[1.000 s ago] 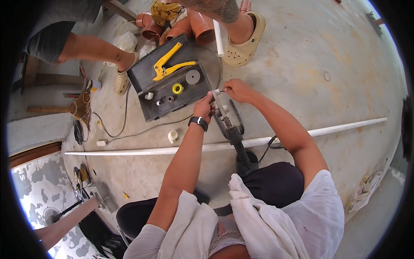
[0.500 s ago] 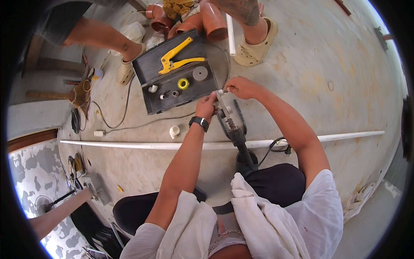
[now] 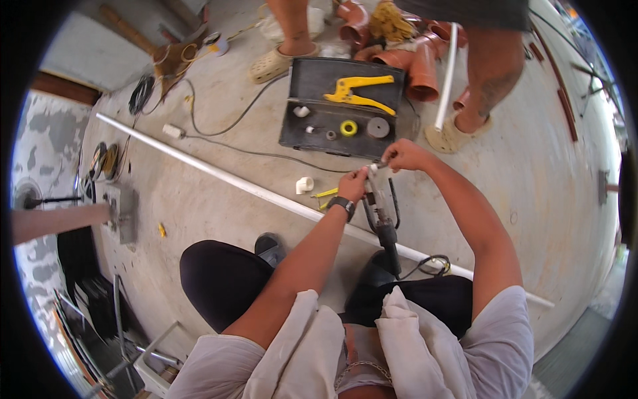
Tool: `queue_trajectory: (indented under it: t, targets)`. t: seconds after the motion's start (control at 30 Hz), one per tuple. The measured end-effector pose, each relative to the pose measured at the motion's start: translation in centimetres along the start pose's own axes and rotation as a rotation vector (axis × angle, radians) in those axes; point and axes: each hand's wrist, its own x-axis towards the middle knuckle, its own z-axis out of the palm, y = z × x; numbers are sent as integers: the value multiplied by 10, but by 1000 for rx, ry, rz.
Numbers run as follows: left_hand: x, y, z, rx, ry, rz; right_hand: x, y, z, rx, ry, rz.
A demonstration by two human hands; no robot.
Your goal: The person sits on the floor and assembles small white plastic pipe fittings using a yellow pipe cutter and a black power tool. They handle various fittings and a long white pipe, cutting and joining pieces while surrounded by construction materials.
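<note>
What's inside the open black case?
In the black case: a white elbow, two small fittings, a yellow-green ring and a grey disc. A yellow cutter lies across it. Whatever they cover can't be seen.

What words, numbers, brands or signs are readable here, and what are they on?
None can be read.
Dark-handled tool: no legible marking.
Yellow cutter: no legible marking.
Grey disc: too small to tell.
White can: too small and blurred to tell.
</note>
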Motion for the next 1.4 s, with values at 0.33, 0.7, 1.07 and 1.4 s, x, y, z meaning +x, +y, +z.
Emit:
queue_trajectory:
  t: [0.33,0.7,1.07,1.4]
  targets:
    - [42,-28,19,294,77,163,-16,12,23,-645,302,-302]
    - [29,11,11,336,-85,-56,-20,10,29,-736,230,-233]
    - [29,14,49,424,-202,1,-44,19,7,-869,180,-44]
    - [34,19,56,493,-182,-28,-47,31,19,-974,315,-142]
